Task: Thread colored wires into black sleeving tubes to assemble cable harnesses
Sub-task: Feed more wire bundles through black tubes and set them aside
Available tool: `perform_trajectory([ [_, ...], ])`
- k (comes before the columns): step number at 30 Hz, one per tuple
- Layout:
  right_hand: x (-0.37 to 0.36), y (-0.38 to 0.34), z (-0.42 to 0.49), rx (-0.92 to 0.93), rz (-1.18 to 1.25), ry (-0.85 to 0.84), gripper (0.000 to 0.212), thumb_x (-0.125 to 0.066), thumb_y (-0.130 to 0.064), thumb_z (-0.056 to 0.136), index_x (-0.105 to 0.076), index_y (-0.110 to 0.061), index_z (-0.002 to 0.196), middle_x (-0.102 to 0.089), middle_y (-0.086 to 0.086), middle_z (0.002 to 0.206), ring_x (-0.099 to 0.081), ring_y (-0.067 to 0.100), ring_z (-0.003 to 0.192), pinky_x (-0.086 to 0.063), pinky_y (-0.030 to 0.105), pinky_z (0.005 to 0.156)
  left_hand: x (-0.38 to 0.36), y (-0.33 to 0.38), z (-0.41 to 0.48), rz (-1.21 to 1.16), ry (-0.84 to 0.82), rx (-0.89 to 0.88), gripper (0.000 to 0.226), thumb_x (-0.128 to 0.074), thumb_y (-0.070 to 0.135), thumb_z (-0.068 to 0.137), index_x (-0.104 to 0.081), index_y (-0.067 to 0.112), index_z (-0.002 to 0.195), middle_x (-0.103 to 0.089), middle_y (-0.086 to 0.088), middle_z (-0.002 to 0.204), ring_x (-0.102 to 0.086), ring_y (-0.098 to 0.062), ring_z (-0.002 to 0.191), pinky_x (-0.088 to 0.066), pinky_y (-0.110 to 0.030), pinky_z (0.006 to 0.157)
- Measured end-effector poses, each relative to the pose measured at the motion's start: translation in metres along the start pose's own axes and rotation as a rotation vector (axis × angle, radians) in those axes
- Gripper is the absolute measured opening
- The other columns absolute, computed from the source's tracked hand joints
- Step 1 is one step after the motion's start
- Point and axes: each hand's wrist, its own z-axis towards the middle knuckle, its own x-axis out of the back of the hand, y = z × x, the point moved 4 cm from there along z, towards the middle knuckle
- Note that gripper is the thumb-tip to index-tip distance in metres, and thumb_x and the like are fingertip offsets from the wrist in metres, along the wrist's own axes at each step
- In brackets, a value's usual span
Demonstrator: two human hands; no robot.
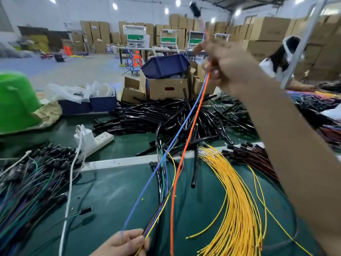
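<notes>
My right hand [227, 65] is raised high above the table and grips a blue wire [162, 156] and an orange wire [186, 145], which hang taut down toward me. A black connector [195, 9] sticks up above that hand. At the bottom edge my left hand [127, 242] pinches a thin bundle of coloured wires [156, 215], including a yellow and a dark one. A heap of black sleeving tubes [166, 115] lies across the middle of the green table [110, 196]. One black tube [194, 167] lies apart, pointing toward me.
A fan of yellow wires [236, 200] spreads at the right. Finished dark harnesses [33, 178] pile at the left, red-brown ones [254, 156] at the right. A white power strip [99, 141], cardboard boxes [166, 87] with a blue bin [166, 65], a green tub [14, 100]. A person [280, 58] works at far right.
</notes>
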Motion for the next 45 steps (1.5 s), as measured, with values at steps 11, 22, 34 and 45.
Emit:
perform_trajectory([
  [11, -0.054, 0.181, -0.055, -0.568, 0.345, -0.087, 0.023, -0.038, -0.019, 0.103, -0.056, -0.012, 0.091, -0.044, -0.002, 0.047, -0.031, 0.004, 0.035, -0.026, 0.013, 0.032, -0.015, 0.008, -0.017, -0.203, -0.01, 0.125, 0.015, -0.062, 0.013, 0.085, -0.07, 0.005, 0.075, -0.065, -0.034, 0.095, -0.069, -0.035, 0.079, -0.055, -0.032, 0.069],
  [22, -0.029, 0.252, -0.067, -0.591, 0.247, 0.162, 0.023, -0.045, -0.022, 0.101, -0.062, -0.016, 0.087, -0.052, 0.002, 0.055, -0.042, 0.008, 0.039, -0.035, 0.016, 0.037, -0.005, -0.001, -0.015, -0.246, 0.114, 0.135, 0.038, -0.067, 0.013, 0.073, -0.046, -0.008, 0.097, -0.062, -0.035, 0.08, -0.063, -0.033, 0.054, -0.052, -0.03, 0.051],
  [34, -0.012, 0.277, -0.052, -0.484, -0.124, 0.128, 0.023, -0.051, -0.012, 0.097, -0.064, -0.015, 0.115, -0.056, 0.004, 0.062, -0.043, 0.007, 0.04, -0.036, 0.016, 0.039, -0.013, 0.002, -0.021, -0.247, 0.045, 0.158, 0.035, -0.041, 0.019, 0.1, -0.058, -0.004, 0.12, -0.039, -0.003, 0.066, -0.025, -0.009, 0.051, -0.024, -0.016, 0.041],
  [45, -0.008, 0.239, -0.047, -0.227, -0.861, -0.039, 0.038, -0.051, -0.04, 0.096, -0.071, -0.01, 0.107, -0.07, 0.013, 0.087, -0.068, 0.021, 0.068, -0.052, 0.024, 0.063, -0.025, 0.018, -0.032, -0.174, -0.058, 0.079, 0.013, -0.042, 0.013, 0.099, -0.047, 0.002, 0.104, -0.028, -0.002, 0.06, -0.029, -0.006, 0.039, -0.048, -0.034, 0.074],
])
